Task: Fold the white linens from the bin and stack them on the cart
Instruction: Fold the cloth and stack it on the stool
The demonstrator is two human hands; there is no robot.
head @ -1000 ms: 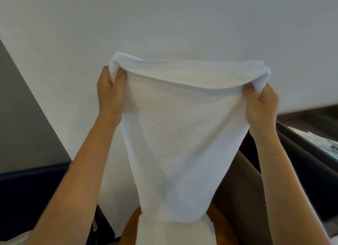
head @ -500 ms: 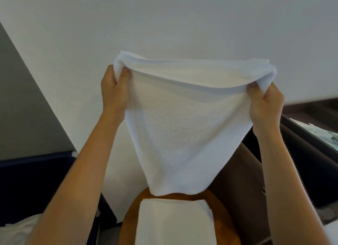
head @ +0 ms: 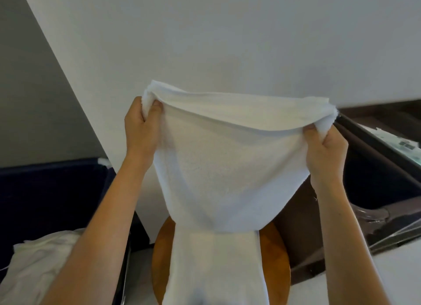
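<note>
I hold a white towel (head: 227, 168) up in front of me, doubled over so its top edge forms two layers. My left hand (head: 142, 127) pinches the top left corner and my right hand (head: 324, 149) pinches the top right corner. The towel sags between them and its lower edge touches a folded white linen stack (head: 214, 270) lying on a round wooden surface (head: 275, 254). More white linens (head: 38, 263) lie loose in a dark blue bin (head: 52, 190) at the lower left.
A white wall (head: 205, 42) fills the background. A dark brown counter or furniture edge (head: 373, 149) runs along the right, with a glossy item on it. A dark panel (head: 298, 220) stands behind the wooden surface.
Both hands have come down with the towel. Its lower edge, which hung just above the folded stack, now rests on it.
</note>
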